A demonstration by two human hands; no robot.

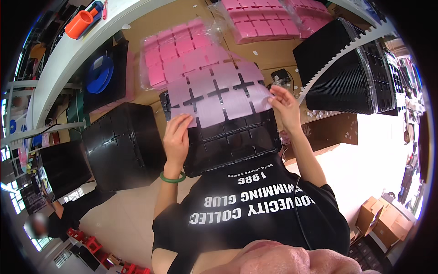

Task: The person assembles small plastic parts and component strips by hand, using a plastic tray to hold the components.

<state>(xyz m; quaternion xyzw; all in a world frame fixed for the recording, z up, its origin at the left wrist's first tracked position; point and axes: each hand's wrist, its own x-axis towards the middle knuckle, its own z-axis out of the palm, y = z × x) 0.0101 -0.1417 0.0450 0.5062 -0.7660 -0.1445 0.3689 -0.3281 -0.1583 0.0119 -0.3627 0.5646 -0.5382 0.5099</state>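
Two-handed, holding a thin, translucent lilac-pink sheet with cross-shaped cut-outs over the far part of a glossy black plastic tray; pinching its near left corner with closed-up fingertips of the left hand; gripping its right edge between thumb and loosely curled fingers of the right hand.

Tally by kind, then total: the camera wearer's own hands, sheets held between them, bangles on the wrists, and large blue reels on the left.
Left hand plus right hand: 2
Pink sheet: 1
Green bangle: 1
Blue reel: 1
Total: 5
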